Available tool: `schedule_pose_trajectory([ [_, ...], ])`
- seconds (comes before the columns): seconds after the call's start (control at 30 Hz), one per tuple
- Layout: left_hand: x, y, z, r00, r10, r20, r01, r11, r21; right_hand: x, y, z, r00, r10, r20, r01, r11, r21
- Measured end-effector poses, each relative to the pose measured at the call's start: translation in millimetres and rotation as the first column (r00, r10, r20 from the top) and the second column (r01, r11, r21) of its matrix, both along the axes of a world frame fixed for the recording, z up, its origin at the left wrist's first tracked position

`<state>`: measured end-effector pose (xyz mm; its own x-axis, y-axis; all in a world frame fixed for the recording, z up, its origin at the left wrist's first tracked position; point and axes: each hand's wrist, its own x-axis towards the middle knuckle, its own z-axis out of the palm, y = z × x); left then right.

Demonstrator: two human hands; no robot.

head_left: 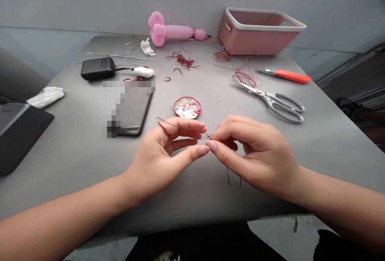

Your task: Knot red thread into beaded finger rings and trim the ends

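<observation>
**Purple bead (207, 135) meets thin red cord (203, 138)**

The small, round, glossy bead sits at the pinched fingertips of the right hand (252, 148). The cord runs nearly level just below it; whether it passes through is unclear.

Two hands (257, 150); one bead dish (188, 114); one pair of scissors (264, 96); one basket (255, 42); one balloon (178, 31).

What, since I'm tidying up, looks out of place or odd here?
The twisted pink balloon by the wall looks odd among scissors and beads; red cord clippings lie in a loose, messy heap on the table.
</observation>
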<state>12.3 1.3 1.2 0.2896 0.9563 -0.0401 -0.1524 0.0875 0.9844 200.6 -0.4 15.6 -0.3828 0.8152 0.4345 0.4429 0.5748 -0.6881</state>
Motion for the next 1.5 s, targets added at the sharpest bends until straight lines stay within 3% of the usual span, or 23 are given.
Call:
schedule_pose_trajectory([
  [0.1,0,0,-0.5,0.999,-0.048,0.009,0.048,0.998,-0.027,2,3,0.9,0.995,0.040,-0.093,-0.055,0.985,-0.165],
  [0.3,3,1,2.0,0.997,-0.016,0.079,0.017,1.000,-0.019,3,6,0.5,0.961,0.063,-0.271,-0.171,0.901,-0.399],
  [0.43,3,1,1.2,0.993,-0.034,0.115,0.032,0.999,0.019,5,5,-0.3,0.959,0.033,-0.282,-0.160,0.883,-0.442],
  [0.6,-1,-1,1.2,0.986,-0.130,0.105,0.132,0.991,-0.008,5,5,0.4,0.951,0.036,-0.306,-0.178,0.874,-0.453],
  [0.8,-2,1,4.6,0.963,-0.216,0.161,0.221,0.975,-0.014,4,6,1.0,0.937,0.100,-0.336,-0.245,0.873,-0.422],
  [0.87,-2,2,5.6,0.959,-0.212,0.188,0.220,0.975,-0.021,4,6,-0.3,0.944,0.124,-0.305,-0.232,0.907,-0.351],
  [1.0,-1,2,6.5,0.954,-0.223,0.199,0.234,0.972,-0.036,7,8,-2.1,0.964,0.197,-0.176,-0.200,0.980,-0.002],
  [1.07,-2,1,6.7,0.953,-0.233,0.194,0.247,0.968,-0.050,10,9,-1.6,0.972,0.226,-0.066,-0.210,0.960,0.187],
  [1.13,-2,0,7.2,0.950,-0.249,0.188,0.266,0.962,-0.068,13,10,-0.1,0.972,0.232,0.046,-0.233,0.907,0.352],
  [1.2,-3,-1,8.2,0.945,-0.277,0.177,0.295,0.951,-0.090,16,11,2.0,0.963,0.238,0.126,-0.269,0.860,0.433],
  [1.37,-4,0,12.4,0.927,-0.340,0.158,0.363,0.919,-0.151,18,13,6.4,0.927,0.366,0.081,-0.373,0.886,0.274],
  [1.5,-3,4,14.6,0.903,-0.381,0.198,0.424,0.861,-0.280,19,15,7.6,0.890,0.455,0.009,-0.451,0.879,0.158],
])
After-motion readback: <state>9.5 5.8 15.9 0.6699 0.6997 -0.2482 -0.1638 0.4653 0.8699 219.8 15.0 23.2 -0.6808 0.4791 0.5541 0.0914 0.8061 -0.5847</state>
